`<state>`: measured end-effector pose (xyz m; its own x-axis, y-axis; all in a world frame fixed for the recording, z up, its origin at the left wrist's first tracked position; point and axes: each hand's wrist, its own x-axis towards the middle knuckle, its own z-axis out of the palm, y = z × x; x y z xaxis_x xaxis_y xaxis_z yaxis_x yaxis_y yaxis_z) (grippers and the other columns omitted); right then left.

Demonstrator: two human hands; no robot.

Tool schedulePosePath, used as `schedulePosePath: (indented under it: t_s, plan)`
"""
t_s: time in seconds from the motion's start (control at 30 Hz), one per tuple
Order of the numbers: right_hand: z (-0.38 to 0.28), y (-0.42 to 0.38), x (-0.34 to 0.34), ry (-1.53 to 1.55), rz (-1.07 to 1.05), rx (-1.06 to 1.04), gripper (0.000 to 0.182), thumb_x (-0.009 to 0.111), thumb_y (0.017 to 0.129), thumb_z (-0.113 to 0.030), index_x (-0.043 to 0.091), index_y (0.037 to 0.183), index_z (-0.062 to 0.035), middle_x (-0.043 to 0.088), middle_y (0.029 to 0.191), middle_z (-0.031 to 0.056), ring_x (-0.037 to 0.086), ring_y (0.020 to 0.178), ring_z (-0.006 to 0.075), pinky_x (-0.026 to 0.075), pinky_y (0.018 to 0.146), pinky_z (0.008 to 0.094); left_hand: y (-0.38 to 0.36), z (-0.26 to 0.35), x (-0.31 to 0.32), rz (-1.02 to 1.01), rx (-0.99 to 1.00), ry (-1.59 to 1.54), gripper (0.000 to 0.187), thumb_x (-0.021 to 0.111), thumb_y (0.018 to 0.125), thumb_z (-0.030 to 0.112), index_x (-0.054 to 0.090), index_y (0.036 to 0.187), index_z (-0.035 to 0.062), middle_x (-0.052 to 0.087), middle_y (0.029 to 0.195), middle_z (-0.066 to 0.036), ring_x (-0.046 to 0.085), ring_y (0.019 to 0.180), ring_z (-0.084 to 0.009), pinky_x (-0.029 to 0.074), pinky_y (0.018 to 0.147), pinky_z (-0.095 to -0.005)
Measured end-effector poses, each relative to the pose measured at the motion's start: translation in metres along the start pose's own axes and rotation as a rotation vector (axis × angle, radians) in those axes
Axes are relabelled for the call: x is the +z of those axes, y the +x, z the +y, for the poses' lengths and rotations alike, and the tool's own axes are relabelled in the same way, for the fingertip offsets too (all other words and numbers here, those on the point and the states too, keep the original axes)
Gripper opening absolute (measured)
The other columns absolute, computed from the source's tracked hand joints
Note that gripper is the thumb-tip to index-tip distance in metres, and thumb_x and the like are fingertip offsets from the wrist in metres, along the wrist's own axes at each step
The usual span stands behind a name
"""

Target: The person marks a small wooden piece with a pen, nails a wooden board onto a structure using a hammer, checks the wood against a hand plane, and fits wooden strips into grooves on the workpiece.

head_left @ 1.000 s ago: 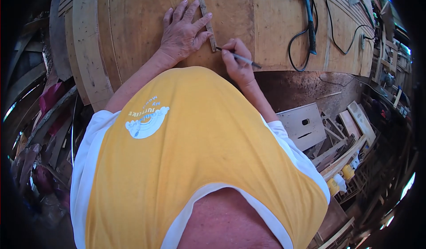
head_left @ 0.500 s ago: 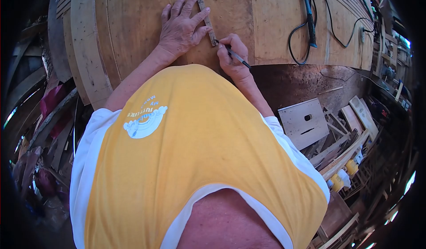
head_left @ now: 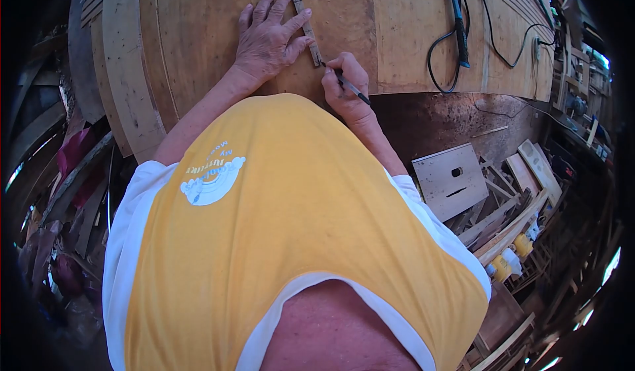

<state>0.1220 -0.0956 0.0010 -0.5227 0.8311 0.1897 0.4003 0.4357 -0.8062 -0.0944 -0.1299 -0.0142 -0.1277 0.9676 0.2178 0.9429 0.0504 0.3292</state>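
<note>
The wooden bench [head_left: 410, 34] carries a strip [head_left: 307, 28], hammer [head_left: 460, 30] and black cable [head_left: 429, 59].

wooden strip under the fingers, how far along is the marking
Done: the strip lies on the wooden tabletop, left hand apparently steadying it. Underway: the right hand holds a pen, tip at the strip's near end. Left: probably completing the mark and lifting the pen; any line there is too small to make out.
</note>
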Motion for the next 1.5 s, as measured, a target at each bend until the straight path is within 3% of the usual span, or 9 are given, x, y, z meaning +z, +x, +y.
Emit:
schedulePosePath:
  t_s: [0.37, 0.6, 0.73, 1.0, 1.2, 1.3, 1.5]
  plan:
    - [0.002, 0.007, -0.006, 0.001, -0.078, -0.045, 0.005, 0.064, 0.086, -0.006, 0.061, 0.090, -0.0049, 0.061, 0.076, 0.0131, 0.063, 0.065, 0.0267, 0.052, 0.063, 0.0368, -0.001, 0.000, -0.001, 0.006, -0.002, -0.017, 0.058, 0.069, 0.092, 0.054, 0.060, 0.145, 0.0321, 0.045, 0.159, -0.009, 0.036, 0.149, -0.0340, 0.021, 0.120, -0.0574]
    - [0.007, 0.028, -0.003, 0.132, 0.062, 0.123, 0.004, 0.062, 0.090, -0.006, 0.061, 0.093, -0.0032, 0.061, 0.078, 0.0095, 0.060, 0.068, 0.0194, 0.051, 0.065, 0.0338, 0.000, 0.001, -0.001, 0.026, -0.021, -0.047, 0.063, 0.069, 0.092, 0.055, 0.058, 0.147, 0.0264, 0.045, 0.159, -0.008, 0.036, 0.149, -0.0322, 0.021, 0.120, -0.0570]
    - [0.014, 0.046, 0.003, 0.074, 0.173, 0.019, 0.010, 0.060, 0.092, -0.007, 0.061, 0.102, -0.0034, 0.062, 0.087, 0.0087, 0.060, 0.073, 0.0174, 0.052, 0.069, 0.0326, 0.000, 0.000, -0.001, 0.046, -0.022, -0.057, 0.061, 0.069, 0.093, 0.048, 0.057, 0.147, 0.0223, 0.047, 0.157, -0.008, 0.037, 0.148, -0.0311, 0.023, 0.120, -0.0552]
    - [0.024, 0.048, 0.008, 0.032, 0.192, 0.063, 0.025, 0.059, 0.099, -0.019, 0.058, 0.117, -0.0007, 0.063, 0.099, 0.0139, 0.062, 0.086, 0.0244, 0.052, 0.081, 0.0375, -0.001, -0.009, 0.007, 0.164, -0.036, -0.143, 0.049, 0.065, 0.095, 0.020, 0.057, 0.143, 0.0126, 0.055, 0.148, -0.012, 0.046, 0.141, -0.0312, 0.028, 0.118, -0.0521]
    - [0.026, 0.047, 0.009, 0.014, 0.195, 0.057, 0.028, 0.057, 0.101, -0.018, 0.055, 0.123, -0.0005, 0.063, 0.101, 0.0143, 0.063, 0.089, 0.0254, 0.052, 0.083, 0.0374, 0.013, -0.019, 0.009, 0.277, -0.078, -0.298, 0.051, 0.068, 0.089, 0.006, 0.060, 0.140, 0.0085, 0.061, 0.141, -0.015, 0.054, 0.134, -0.0335, 0.039, 0.113, -0.0432]
    - [0.026, 0.047, 0.011, -0.010, 0.224, 0.006, 0.026, 0.058, 0.101, -0.017, 0.056, 0.122, -0.0004, 0.064, 0.102, 0.0143, 0.063, 0.089, 0.0251, 0.052, 0.083, 0.0370, 0.014, -0.021, 0.009, 0.322, -0.058, -0.337, 0.043, 0.070, 0.088, 0.005, 0.065, 0.130, 0.0066, 0.064, 0.134, -0.016, 0.057, 0.128, -0.0358, 0.043, 0.109, -0.0433]
    - [0.017, 0.049, 0.003, 0.118, 0.135, 0.057, 0.020, 0.060, 0.101, -0.018, 0.063, 0.111, -0.0010, 0.065, 0.097, 0.0110, 0.063, 0.086, 0.0218, 0.052, 0.081, 0.0348, 0.002, -0.003, -0.014, 0.181, 0.194, -0.358, 0.036, 0.077, 0.083, 0.011, 0.070, 0.118, 0.0055, 0.064, 0.125, -0.014, 0.059, 0.116, -0.0352, 0.046, 0.102, -0.0448]
